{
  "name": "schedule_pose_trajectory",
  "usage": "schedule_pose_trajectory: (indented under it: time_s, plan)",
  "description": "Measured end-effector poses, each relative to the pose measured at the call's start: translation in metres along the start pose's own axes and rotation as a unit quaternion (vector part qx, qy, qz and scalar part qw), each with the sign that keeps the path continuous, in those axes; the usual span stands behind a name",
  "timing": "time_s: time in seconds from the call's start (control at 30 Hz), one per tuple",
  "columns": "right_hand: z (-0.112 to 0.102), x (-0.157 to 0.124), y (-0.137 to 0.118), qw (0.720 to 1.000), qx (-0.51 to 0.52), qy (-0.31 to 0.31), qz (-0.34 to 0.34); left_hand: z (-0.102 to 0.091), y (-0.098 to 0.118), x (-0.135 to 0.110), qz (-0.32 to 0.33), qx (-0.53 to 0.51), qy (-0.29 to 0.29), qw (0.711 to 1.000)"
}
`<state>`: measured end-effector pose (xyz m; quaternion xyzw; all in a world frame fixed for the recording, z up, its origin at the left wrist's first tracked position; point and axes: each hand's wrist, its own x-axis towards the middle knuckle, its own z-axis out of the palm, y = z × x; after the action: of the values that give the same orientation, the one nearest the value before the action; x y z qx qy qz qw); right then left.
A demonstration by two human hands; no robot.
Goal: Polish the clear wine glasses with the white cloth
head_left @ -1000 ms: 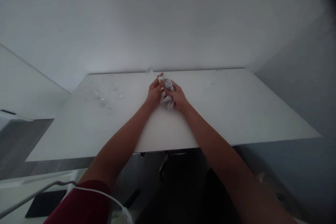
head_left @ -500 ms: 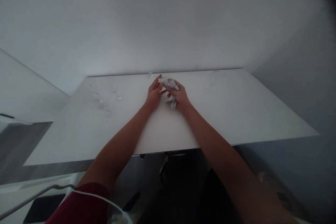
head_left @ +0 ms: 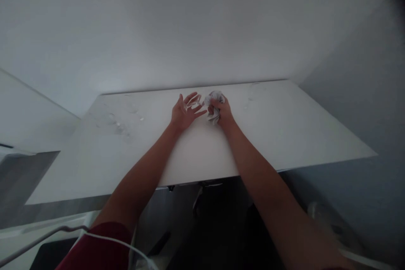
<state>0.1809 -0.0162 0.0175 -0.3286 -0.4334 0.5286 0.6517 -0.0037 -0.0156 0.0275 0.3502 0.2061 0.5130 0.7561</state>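
My left hand is over the far middle of the white table, its fingers loosely spread around a small clear glass. The glass looks stemmed, but its outline is faint and I cannot make out its full shape. My right hand is closed on a crumpled pale grey cloth, which bunches above the fingers and hangs below them. Cloth and glass are close together, and whether they touch I cannot tell.
Several clear glass pieces are on the left of the white table. Another faint clear piece is at the back right. A wall rises behind the table. A pale cable crosses my left sleeve.
My hands have drawn apart. The cloth has come away from the left hand and stays in the right, my left fingers have spread, and the clear glass now shows in the left hand.
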Motion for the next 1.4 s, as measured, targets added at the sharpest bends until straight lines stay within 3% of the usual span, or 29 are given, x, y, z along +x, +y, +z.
schedule_pose_trajectory:
  time_s: [0.1,0.23,0.3,0.4,0.47,0.53,0.6,0.67,0.77,0.83,1.07,1.27,1.4]
  plan:
    - [-0.007,0.001,-0.004,0.999,-0.038,0.000,0.007,-0.003,-0.002,0.001,-0.067,0.029,-0.006,0.997]
    - [-0.007,0.002,-0.006,0.998,-0.031,0.034,-0.031,-0.002,-0.007,-0.004,-0.138,0.100,-0.090,0.981]
    - [-0.006,0.004,-0.005,0.998,-0.037,0.030,-0.042,-0.001,-0.009,-0.006,-0.140,0.122,-0.129,0.974]
    - [-0.006,0.010,-0.001,0.997,-0.030,0.053,-0.048,0.000,-0.010,-0.006,-0.109,0.135,-0.137,0.975]
    - [-0.007,0.015,0.002,0.994,-0.013,0.096,-0.049,0.001,-0.012,-0.003,-0.086,0.135,-0.102,0.982]
    - [-0.008,0.017,0.004,0.992,-0.004,0.120,-0.045,0.002,-0.014,0.000,-0.040,0.131,-0.030,0.990]
    - [-0.007,0.015,0.005,0.994,-0.008,0.103,-0.033,0.001,-0.017,0.003,0.022,0.138,0.047,0.989]
    - [-0.003,0.011,0.005,0.998,-0.012,0.059,-0.005,0.001,-0.022,0.005,0.067,0.160,0.084,0.981]
    - [0.005,0.004,0.006,0.999,-0.009,0.008,0.038,-0.001,-0.026,0.007,0.086,0.193,0.085,0.974]
    - [0.007,0.003,0.007,0.999,-0.008,0.005,0.034,-0.001,-0.025,0.008,0.098,0.197,0.098,0.971]
    - [-0.008,0.019,0.020,0.995,-0.025,0.101,0.009,-0.004,-0.016,0.008,0.169,0.142,0.184,0.958]
    - [-0.017,0.020,0.016,0.996,0.051,0.001,0.071,-0.013,-0.016,0.013,0.211,0.124,0.234,0.941]
    - [-0.010,0.011,0.011,0.989,0.113,-0.032,0.088,-0.016,-0.018,0.015,0.206,0.141,0.221,0.943]
